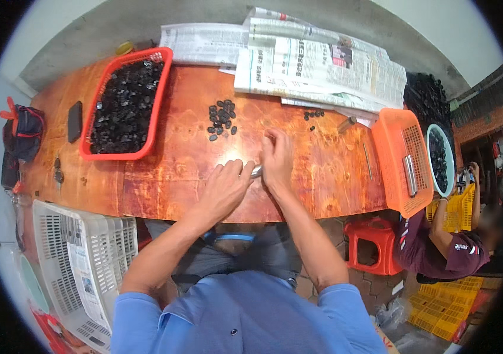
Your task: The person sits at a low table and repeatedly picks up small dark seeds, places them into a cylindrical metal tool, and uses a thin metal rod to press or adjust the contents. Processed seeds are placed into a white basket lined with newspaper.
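- Watching remotely, I see the left hand (226, 186) curled round a silvery object (256, 171) over the table (174, 183).
- Right hand (277, 158): half-curled beside it; grip unclear.
- Print covers the newspapers (322, 68).

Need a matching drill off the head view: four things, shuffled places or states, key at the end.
Things
1. Silvery metal object
2. Red basket
3. Newspapers
4. Red stool

Places or states
A. On the floor, to the person's right
B. Filled with black oval pieces
C. Between the left hand and the right hand
D. Spread along the far edge of the table

Pairs: 1-C, 2-B, 3-D, 4-A
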